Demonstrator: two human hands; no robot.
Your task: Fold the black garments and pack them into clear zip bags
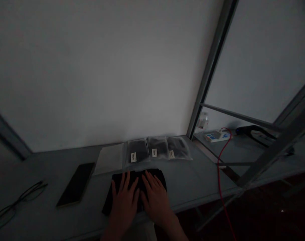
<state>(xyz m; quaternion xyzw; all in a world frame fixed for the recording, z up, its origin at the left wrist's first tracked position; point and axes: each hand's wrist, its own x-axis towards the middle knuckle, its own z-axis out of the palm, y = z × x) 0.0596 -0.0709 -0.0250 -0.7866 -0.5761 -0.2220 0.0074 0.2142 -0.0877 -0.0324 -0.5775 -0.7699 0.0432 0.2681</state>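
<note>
A folded piece of black cloth (pixel 107 202) lies on the grey shelf, close to its front edge. My left hand (pixel 124 197) rests flat on the cloth's left half, fingers spread. Beside it my right hand (pixel 154 195) lies flat on the right half, fingers stretched out and a little apart. Both hands hide much of the cloth, so its exact kind is not clear. Just behind are several clear plastic bags with dark contents and white labels, among them a left bag (pixel 138 150), a middle bag (pixel 159 147) and a right bag (pixel 179 147).
A pale, flat bag (pixel 109 157) lies left of the labelled bags. Nearer me are a black phone (pixel 76 184) and eyeglasses (pixel 22 199). Past a metal post (pixel 210 70) on the right are a bottle (pixel 203 120), a small box (pixel 214 136) and a red cable (pixel 218 170).
</note>
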